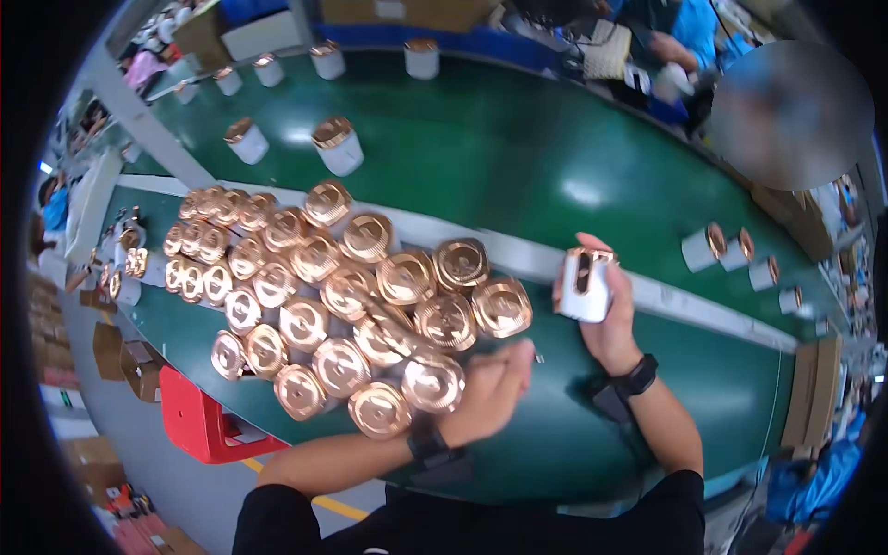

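My right hand (pixel 610 310) is wrapped round a white housing (pixel 585 294) with a rose-gold top and a dark oval panel on its side, held above the green bench (pixel 740 388). To the left, my left hand (pixel 490 393) has its fingers curled together low over the bench. A tiny thing shows by its fingertips, too small to name. Beside that hand stands a dense group of similar housings with round rose-gold lids (pixel 377 409), packed in rows. The nearest lid (pixel 432 382) is right next to my left wrist.
Beyond a pale rail (pixel 518 254) runs a green conveyor belt (pixel 462 139) with more white housings (pixel 338 148) spaced along it. A red stool (pixel 190 421) stands at the left below the bench. Cardboard (pixel 814 393) leans at the right end. Co-workers sit across the belt.
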